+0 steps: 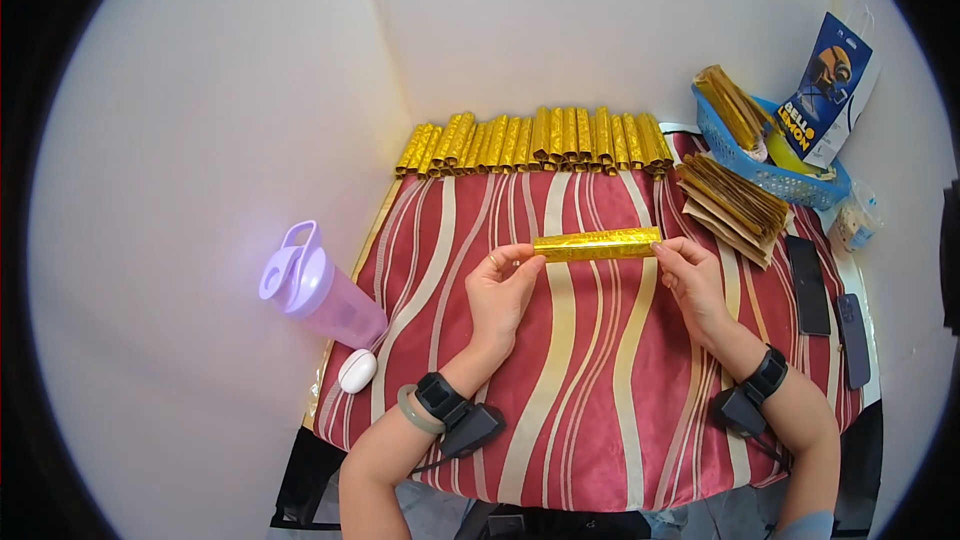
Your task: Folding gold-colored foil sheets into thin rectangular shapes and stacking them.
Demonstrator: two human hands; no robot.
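Observation:
Between my two hands, a shiny gold foil paper roll (598,244) is held level above the striped red cloth. My left hand (502,290) pinches its left end between thumb and fingertips. At the right end, my right hand (692,282) grips it the same way. Beyond it, along the back wall, several similar gold rolls (530,142) lie side by side in a long stacked row. A fanned stack of flat gold and brown paper sheets (735,202) rests to the right of the held roll.
A blue plastic basket (800,185) at the back right holds more gold paper and a dark blue packet (826,85). Beside it stands a clear cup (857,218). Two phones (808,285) lie at right. A purple bottle (322,290) and white earbud case (357,371) are at left.

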